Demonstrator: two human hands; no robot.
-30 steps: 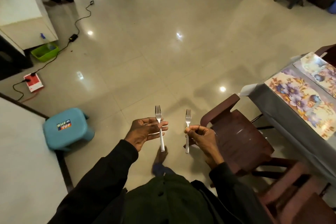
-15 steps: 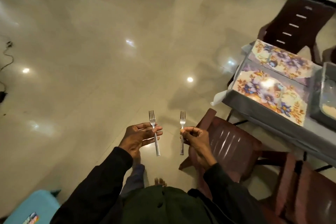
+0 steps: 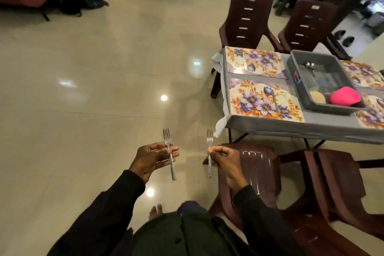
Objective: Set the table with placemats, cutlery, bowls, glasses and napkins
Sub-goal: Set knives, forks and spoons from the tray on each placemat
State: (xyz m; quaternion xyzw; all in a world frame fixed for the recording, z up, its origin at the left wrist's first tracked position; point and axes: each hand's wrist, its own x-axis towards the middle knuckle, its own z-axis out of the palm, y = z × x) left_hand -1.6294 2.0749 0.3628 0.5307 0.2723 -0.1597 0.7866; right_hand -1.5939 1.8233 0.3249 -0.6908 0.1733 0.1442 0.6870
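**Forks [image 3: 167,141] carried tines-up, one per hand**

The left hand [image 3: 151,158] pinches the left fork [image 3: 169,153] between thumb and near-straight fingers. The right hand's [image 3: 223,157] curled fingers clasp the right fork [image 3: 209,151]. Both hang over the floor [image 3: 104,110], off the table's [image 3: 291,129] near corner, probably bound for separate placemats [image 3: 264,100].

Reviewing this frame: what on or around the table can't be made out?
Head view throughout.
- Cutlery in the grey tub: too small and blurred to count.
- Pink item in it: blurred, unidentifiable.
- Far placemat: partly behind the tub, cut by the right edge.
- Fork in the right hand: mid-handle hidden by its fingers.
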